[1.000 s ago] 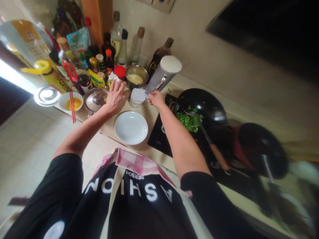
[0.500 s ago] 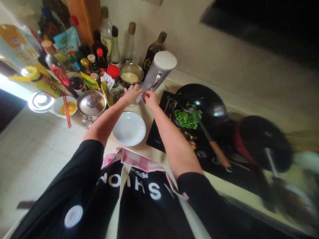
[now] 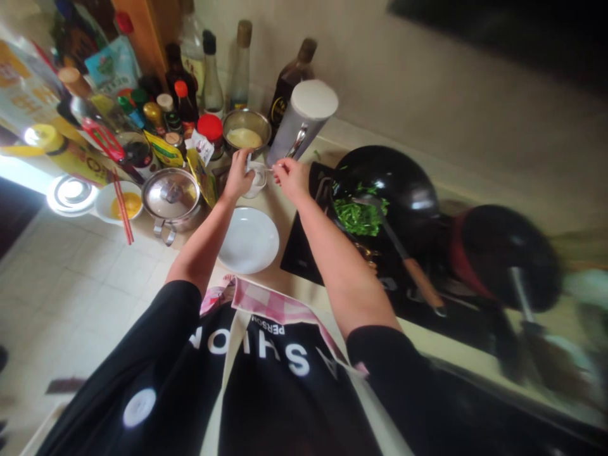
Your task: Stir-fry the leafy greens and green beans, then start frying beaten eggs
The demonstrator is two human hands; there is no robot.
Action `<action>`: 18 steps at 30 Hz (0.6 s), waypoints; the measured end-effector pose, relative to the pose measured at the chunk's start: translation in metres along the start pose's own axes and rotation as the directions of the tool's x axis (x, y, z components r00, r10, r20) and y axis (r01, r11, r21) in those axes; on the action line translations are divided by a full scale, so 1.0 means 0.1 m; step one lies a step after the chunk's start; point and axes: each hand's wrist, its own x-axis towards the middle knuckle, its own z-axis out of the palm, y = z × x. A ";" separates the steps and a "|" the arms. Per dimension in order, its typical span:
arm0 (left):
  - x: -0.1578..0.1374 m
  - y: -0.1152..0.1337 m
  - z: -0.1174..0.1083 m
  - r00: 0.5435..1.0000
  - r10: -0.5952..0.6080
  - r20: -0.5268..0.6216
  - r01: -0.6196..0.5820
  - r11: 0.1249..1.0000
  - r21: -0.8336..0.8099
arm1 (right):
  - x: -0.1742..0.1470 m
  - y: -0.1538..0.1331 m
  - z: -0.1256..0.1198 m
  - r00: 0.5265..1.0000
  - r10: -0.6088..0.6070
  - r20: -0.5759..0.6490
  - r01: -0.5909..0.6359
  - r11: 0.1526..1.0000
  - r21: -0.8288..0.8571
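The largest change is the left arm's: a second ago the left hand (image 3: pixel 240 176) reached over the packets at upper left of centre, and half a second ago it lay spread across the small clear container (image 3: pixel 257 180). Now it has drawn to the container's left side, fingers bent, with the thumb close to the rim; whether it grips or only steadies is too blurred to tell. The right hand (image 3: pixel 291 179) has stayed just to the right, fingers pressed together, pinching a thin handle (image 3: pixel 270 170) that runs toward the container. Both hands are thus at one thing, on the counter (image 3: pixel 279 204) just above the middle of the frame. I judge that the left keeps the container in place while the right works the handle there.

Among the things around, largest first: the black wok (image 3: pixel 403 183) at right of centre lies as it did, the greens (image 3: pixel 358 217) and spatula (image 3: pixel 422 285) in it. The white plate (image 3: pixel 249 240), below the container, shows nothing added. The lidded pot (image 3: pixel 171 193) at left of centre, partly behind the arm a second ago, is in fuller view. Smallest, the white packet (image 3: pixel 203 147) at upper left of centre stands uncovered where the left hand hid part of it.
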 end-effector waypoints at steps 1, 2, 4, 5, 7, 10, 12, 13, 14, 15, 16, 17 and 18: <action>-0.03 -0.01 0.02 0.999 -0.019 -0.029 0.018 0.999 -0.031 | -0.01 -0.01 0.02 1.000 0.015 -0.004 -0.015 0.999 0.037; -0.05 -0.02 0.04 0.998 -0.031 -0.047 0.028 0.998 -0.061 | -0.02 -0.01 0.04 1.000 0.026 -0.008 -0.026 0.998 0.063; -0.09 -0.02 0.05 0.997 -0.041 -0.062 0.034 0.993 -0.116 | -0.05 -0.03 0.09 0.999 0.036 -0.026 -0.034 0.996 0.083; -0.10 -0.03 0.04 0.997 -0.040 -0.059 0.032 0.990 -0.139 | -0.06 -0.04 0.11 0.999 0.037 -0.037 -0.034 0.996 0.087; -0.10 -0.05 0.02 0.998 -0.037 -0.046 0.029 0.985 -0.173 | -0.08 -0.06 0.16 0.997 0.050 -0.059 -0.044 0.993 0.106; -0.09 -0.11 -0.02 1.000 -0.025 -0.019 0.021 0.983 -0.184 | -0.11 -0.07 0.22 0.995 0.078 -0.066 -0.067 0.986 0.154; -0.08 -0.15 -0.02 1.000 -0.002 -0.009 0.000 0.985 -0.174 | -0.12 -0.06 0.27 0.995 0.086 -0.053 -0.076 0.983 0.167; -0.08 -0.17 -0.02 1.000 0.011 -0.007 -0.012 0.986 -0.167 | -0.13 -0.05 0.29 0.995 0.088 -0.047 -0.079 0.983 0.167; -0.08 -0.18 -0.01 1.000 0.021 -0.007 -0.022 0.987 -0.162 | -0.14 -0.04 0.30 0.995 0.094 -0.043 -0.086 0.983 0.165; -0.08 -0.20 0.00 1.000 0.027 -0.008 -0.028 0.987 -0.158 | -0.15 -0.03 0.31 0.994 0.104 -0.041 -0.096 0.982 0.163; -0.08 -0.21 0.00 1.000 0.030 -0.009 -0.031 0.988 -0.154 | -0.17 -0.03 0.33 0.992 0.118 -0.040 -0.110 0.980 0.163; -0.07 -0.22 0.01 1.000 0.029 -0.009 -0.030 0.988 -0.151 | -0.18 -0.03 0.34 0.990 0.135 -0.038 -0.127 0.977 0.169; -0.07 -0.23 0.02 1.000 0.027 -0.008 -0.028 0.989 -0.147 | -0.19 -0.04 0.34 0.987 0.156 -0.037 -0.147 0.972 0.181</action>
